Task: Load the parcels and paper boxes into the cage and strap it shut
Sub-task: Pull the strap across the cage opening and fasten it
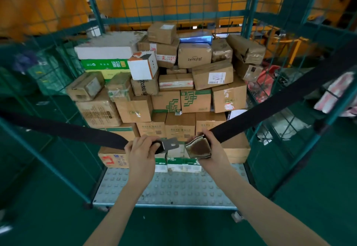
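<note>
view: head
left hand [142, 152]: curled round left strap [67, 128]; metal tongue [171, 145] pokes out to the right
right hand [212, 149]: grips buckle [199, 148] on right strap [280, 99]
gap: tongue just left of buckle, not touching
axis: left-right across the cage [173, 15] near opening
parcels [173, 83]: stacked inside, beyond the hands
next: likely slide tongue right into buckle

My view is evenly lit, shadows faint. The cage [249, 8] bars bow at 3 and 9 o'clock; the 11 o'clock corner is blurred.
</note>
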